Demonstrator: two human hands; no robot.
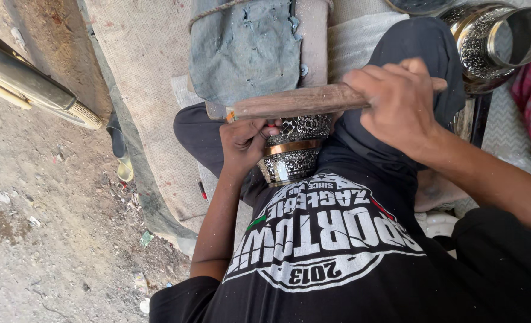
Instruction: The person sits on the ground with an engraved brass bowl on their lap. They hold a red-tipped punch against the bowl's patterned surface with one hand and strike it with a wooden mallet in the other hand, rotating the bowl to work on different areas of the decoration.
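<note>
Engraved metal vase (294, 152), probably stiff, weighty and slick, lies in our lap, our left hand (245, 142) clamped near its rim and our right hand (399, 103) closed round the wooden mallet handle (295, 101) above.

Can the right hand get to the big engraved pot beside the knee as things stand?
Probably not at once: the right hand is closed around the wooden mallet. The path to the pot looks clear otherwise.
</note>
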